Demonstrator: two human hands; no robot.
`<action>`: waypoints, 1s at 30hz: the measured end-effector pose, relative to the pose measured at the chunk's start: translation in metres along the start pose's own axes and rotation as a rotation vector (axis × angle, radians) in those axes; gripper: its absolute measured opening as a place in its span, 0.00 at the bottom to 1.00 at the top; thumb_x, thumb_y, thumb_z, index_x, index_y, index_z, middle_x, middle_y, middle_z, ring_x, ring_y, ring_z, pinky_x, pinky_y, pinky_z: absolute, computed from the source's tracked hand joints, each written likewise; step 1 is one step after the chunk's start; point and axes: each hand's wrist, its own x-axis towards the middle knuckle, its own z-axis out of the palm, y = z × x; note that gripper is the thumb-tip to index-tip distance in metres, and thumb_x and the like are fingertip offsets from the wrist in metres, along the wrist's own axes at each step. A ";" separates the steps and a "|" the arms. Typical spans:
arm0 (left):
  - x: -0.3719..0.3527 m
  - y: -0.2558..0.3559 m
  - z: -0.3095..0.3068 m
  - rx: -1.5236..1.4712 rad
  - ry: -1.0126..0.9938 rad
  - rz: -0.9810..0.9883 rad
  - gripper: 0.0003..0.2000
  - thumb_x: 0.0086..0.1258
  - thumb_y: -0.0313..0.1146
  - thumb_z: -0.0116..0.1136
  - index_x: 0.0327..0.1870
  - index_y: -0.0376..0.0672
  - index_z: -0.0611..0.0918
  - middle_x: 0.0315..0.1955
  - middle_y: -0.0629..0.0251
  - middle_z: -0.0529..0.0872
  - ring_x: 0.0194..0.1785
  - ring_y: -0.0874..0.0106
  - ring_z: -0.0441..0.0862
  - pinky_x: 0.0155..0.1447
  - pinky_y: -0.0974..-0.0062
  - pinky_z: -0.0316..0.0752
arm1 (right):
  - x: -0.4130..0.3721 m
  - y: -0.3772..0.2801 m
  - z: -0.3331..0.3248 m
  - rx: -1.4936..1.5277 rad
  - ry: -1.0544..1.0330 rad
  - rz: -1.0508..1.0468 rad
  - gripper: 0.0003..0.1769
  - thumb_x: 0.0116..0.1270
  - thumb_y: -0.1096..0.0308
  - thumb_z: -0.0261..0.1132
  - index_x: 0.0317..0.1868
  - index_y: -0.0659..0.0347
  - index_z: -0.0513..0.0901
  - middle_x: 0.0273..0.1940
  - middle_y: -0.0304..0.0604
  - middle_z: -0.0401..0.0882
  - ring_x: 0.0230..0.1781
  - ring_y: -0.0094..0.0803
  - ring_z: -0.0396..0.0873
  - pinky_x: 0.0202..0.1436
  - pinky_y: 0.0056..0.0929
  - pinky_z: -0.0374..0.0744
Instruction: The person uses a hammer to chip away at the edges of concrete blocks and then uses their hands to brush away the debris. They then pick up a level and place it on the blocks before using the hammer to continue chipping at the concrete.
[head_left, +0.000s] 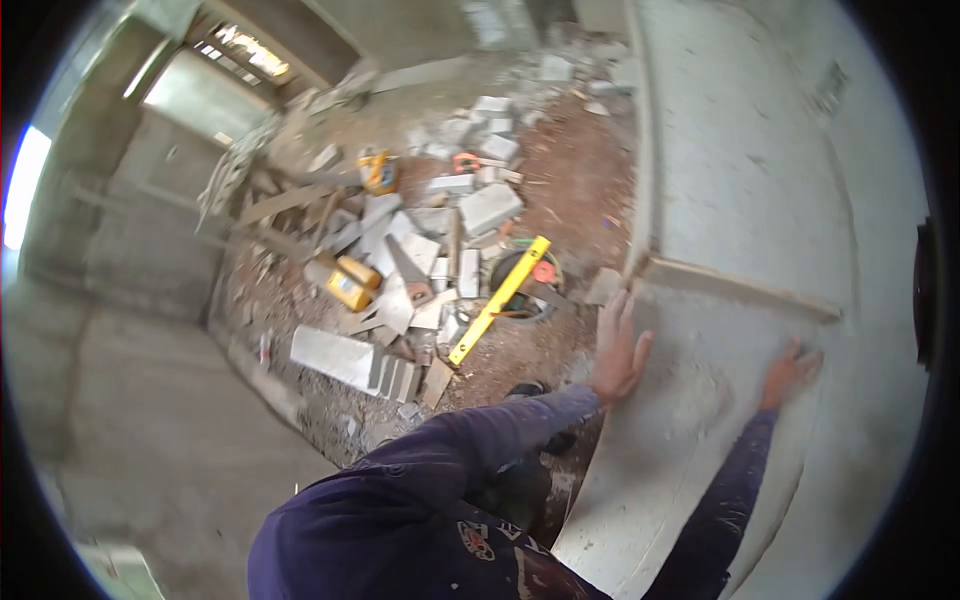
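Rubble covers the reddish dirt floor [575,165] of this unfinished room: broken pale grey building blocks [488,207], offcuts of timber, and a long yellow spirit level [498,300] lying across a round black bucket [537,297]. Over by the rough grey rendered wall [740,150], the person in the dark purple sleeves leans on a large flat grey cement slab [680,430] that stands against the wall, with a thin wooden batten [740,290] along its far edge.

The left hand [617,352] lies flat near the slab's left edge, fingers spread. The right hand [788,375] is flat too, further along and just short of the batten. Neither hand grips anything; both only press.

That is what worries me. With bare palms and no hold on an edge, I'd judge the slab could slide or tip away from the wall if the pressure turns uneven. It would come down towards the dark shoe [525,390] just below it. The loose blocks underfoot make poor footing for stepping clear, and the rough surface could scrape unprotected skin.
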 end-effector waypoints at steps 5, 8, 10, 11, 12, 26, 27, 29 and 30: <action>0.023 -0.028 0.053 -0.354 0.095 -0.283 0.32 0.82 0.42 0.45 0.76 0.26 0.56 0.74 0.36 0.59 0.80 0.46 0.52 0.82 0.59 0.47 | 0.017 -0.078 -0.020 0.296 -0.166 0.106 0.40 0.76 0.41 0.54 0.73 0.69 0.66 0.73 0.61 0.63 0.77 0.53 0.58 0.78 0.47 0.60; 0.033 -0.014 0.055 -0.464 -0.065 -0.486 0.33 0.83 0.46 0.43 0.77 0.26 0.55 0.76 0.37 0.57 0.81 0.49 0.51 0.82 0.62 0.47 | -0.002 -0.120 -0.085 0.483 -0.322 0.008 0.39 0.76 0.44 0.58 0.73 0.70 0.66 0.73 0.61 0.62 0.77 0.54 0.58 0.78 0.47 0.60; 0.032 -0.011 0.057 -0.493 -0.042 -0.520 0.35 0.83 0.49 0.40 0.77 0.26 0.54 0.77 0.37 0.55 0.82 0.49 0.51 0.82 0.63 0.46 | -0.014 -0.144 -0.109 0.531 -0.336 -0.050 0.39 0.75 0.46 0.59 0.73 0.69 0.65 0.73 0.62 0.63 0.76 0.55 0.59 0.78 0.48 0.60; 0.033 -0.010 0.057 -0.487 -0.015 -0.513 0.35 0.83 0.48 0.40 0.77 0.26 0.54 0.76 0.35 0.57 0.81 0.47 0.52 0.82 0.61 0.48 | -0.023 -0.156 -0.116 0.597 -0.353 -0.100 0.39 0.74 0.47 0.61 0.73 0.69 0.65 0.73 0.62 0.63 0.76 0.56 0.59 0.78 0.48 0.61; 0.036 -0.011 0.058 -0.483 -0.005 -0.509 0.35 0.83 0.48 0.41 0.77 0.26 0.54 0.75 0.34 0.59 0.80 0.45 0.54 0.81 0.60 0.50 | -0.029 -0.169 -0.119 0.648 -0.347 -0.095 0.38 0.74 0.49 0.62 0.73 0.68 0.66 0.72 0.62 0.63 0.75 0.57 0.60 0.77 0.50 0.61; 0.045 -0.025 -0.008 -0.534 -0.377 -0.009 0.31 0.83 0.44 0.38 0.76 0.27 0.57 0.77 0.35 0.51 0.81 0.43 0.46 0.80 0.50 0.46 | -0.042 -0.200 -0.216 0.633 -0.304 0.153 0.15 0.71 0.62 0.63 0.51 0.62 0.83 0.61 0.56 0.77 0.68 0.52 0.72 0.71 0.44 0.70; 0.041 -0.030 -0.010 -0.540 -0.403 -0.014 0.31 0.83 0.44 0.38 0.76 0.27 0.57 0.77 0.35 0.51 0.81 0.43 0.46 0.80 0.50 0.46 | -0.038 -0.176 -0.217 0.504 -0.200 0.196 0.18 0.72 0.60 0.63 0.54 0.62 0.83 0.63 0.58 0.76 0.68 0.53 0.71 0.72 0.45 0.69; 0.041 -0.038 -0.008 -0.413 -0.427 0.242 0.32 0.83 0.45 0.39 0.76 0.27 0.56 0.74 0.32 0.54 0.78 0.39 0.50 0.77 0.44 0.48 | -0.056 -0.125 -0.207 0.338 -0.160 0.450 0.25 0.75 0.54 0.58 0.62 0.64 0.80 0.67 0.59 0.73 0.72 0.54 0.67 0.76 0.45 0.65; 0.048 -0.043 -0.006 -0.426 -0.442 0.256 0.32 0.83 0.45 0.39 0.76 0.27 0.56 0.74 0.32 0.54 0.78 0.39 0.50 0.77 0.44 0.48 | -0.069 -0.113 -0.201 0.323 -0.148 0.465 0.25 0.75 0.54 0.58 0.62 0.64 0.80 0.67 0.59 0.73 0.72 0.54 0.67 0.76 0.45 0.65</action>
